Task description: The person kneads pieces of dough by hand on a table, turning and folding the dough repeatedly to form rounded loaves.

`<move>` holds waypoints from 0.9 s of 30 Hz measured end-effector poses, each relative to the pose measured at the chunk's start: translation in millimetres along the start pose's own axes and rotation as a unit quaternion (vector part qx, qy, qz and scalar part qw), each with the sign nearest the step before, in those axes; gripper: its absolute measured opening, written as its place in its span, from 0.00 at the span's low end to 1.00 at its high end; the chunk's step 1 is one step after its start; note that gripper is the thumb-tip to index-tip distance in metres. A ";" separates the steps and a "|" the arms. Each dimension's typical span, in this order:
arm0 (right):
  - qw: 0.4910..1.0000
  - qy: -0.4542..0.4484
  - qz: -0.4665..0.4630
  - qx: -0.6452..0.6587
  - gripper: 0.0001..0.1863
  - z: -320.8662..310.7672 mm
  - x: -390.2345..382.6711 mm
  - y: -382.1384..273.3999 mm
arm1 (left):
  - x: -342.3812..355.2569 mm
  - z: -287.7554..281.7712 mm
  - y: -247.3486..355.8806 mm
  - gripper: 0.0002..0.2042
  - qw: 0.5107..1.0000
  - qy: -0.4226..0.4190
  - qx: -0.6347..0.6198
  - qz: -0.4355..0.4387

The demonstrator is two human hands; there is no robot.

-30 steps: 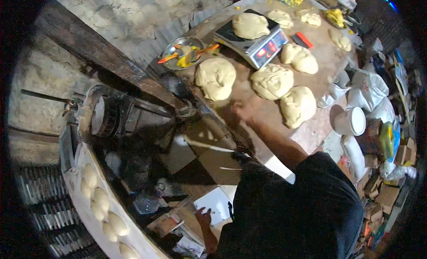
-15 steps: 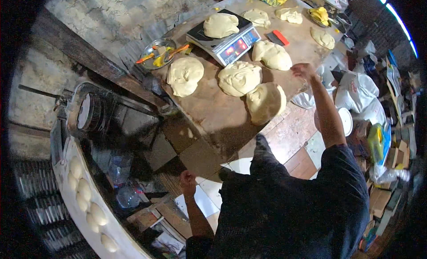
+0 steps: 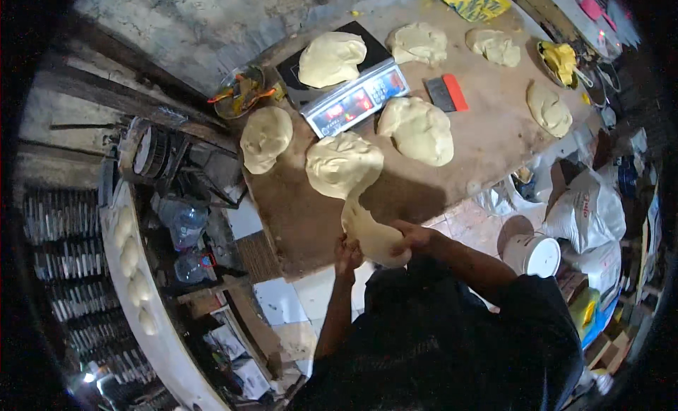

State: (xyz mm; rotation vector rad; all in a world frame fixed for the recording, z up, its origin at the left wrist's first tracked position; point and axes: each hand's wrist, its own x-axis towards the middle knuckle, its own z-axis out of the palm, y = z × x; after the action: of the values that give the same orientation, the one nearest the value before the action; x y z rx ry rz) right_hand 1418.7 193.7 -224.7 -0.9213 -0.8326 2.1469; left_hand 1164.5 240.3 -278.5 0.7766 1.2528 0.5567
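A pale lump of dough (image 3: 373, 234) is held up at the table's near edge, stretched long toward a second dough mound (image 3: 344, 164); I cannot tell whether the two touch. My left hand (image 3: 348, 257) is closed on its left side, and my right hand (image 3: 415, 239) grips its right side. Beyond that mound stands a digital scale (image 3: 357, 99) with another dough lump (image 3: 332, 58) on its black plate. More dough lies to the left (image 3: 265, 139) and right (image 3: 417, 130). A dough scraper (image 3: 446, 93) with a red handle rests right of the scale.
Further dough pieces (image 3: 418, 44) lie at the table's far side, near a bowl of yellow fat (image 3: 558, 61). A metal bowl (image 3: 240, 91) with utensils sits at the far left corner. Dough balls line a long board (image 3: 154, 354) at left. A white bucket (image 3: 542, 255) and bags stand right.
Both hands, empty before, have come together at the table's near edge. They have taken hold of the nearest dough lump and lifted it toward me. The view has shifted.
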 end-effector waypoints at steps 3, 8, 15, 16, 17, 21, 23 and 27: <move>0.995 0.047 0.001 0.088 0.46 -17.4 -63.6 0.9 | -58.2 44.6 56.4 0.32 0.982 -0.181 -0.048 -0.002; 0.932 0.195 -0.261 0.159 0.46 -56.7 -223.8 -93.1 | -110.8 187.9 122.3 0.38 0.905 -0.376 0.096 0.175; 0.793 0.369 -0.254 -0.414 0.43 -105.5 -343.0 -273.7 | -127.3 216.3 139.6 0.36 0.902 -0.188 0.216 0.323; 0.708 0.375 -0.271 -0.534 0.44 -113.8 -333.3 -268.9 | -128.5 205.0 135.7 0.34 0.924 -0.169 0.183 0.289; 0.715 0.353 -0.195 -0.571 0.43 -116.4 -323.2 -258.2 | -127.4 196.0 130.2 0.31 0.946 -0.139 0.168 0.241; 0.625 0.285 0.110 -0.718 0.33 -134.3 -265.1 -148.9 | -111.2 185.7 97.4 0.26 0.957 -0.030 0.102 0.270; 0.640 0.122 0.191 -0.734 0.26 -155.5 -247.1 -103.6 | -92.2 202.1 90.2 0.25 0.954 -0.004 0.025 0.300; 0.725 -0.085 -0.009 -0.683 0.23 -255.2 -246.9 -104.4 | -44.0 281.5 108.4 0.19 0.953 0.089 0.108 0.267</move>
State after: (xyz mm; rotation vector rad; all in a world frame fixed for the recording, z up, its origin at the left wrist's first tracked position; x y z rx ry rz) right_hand 1784.2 143.1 -196.2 -1.2900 -2.6175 1.2879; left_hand 1431.4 216.5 -133.2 1.2899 1.2820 0.9535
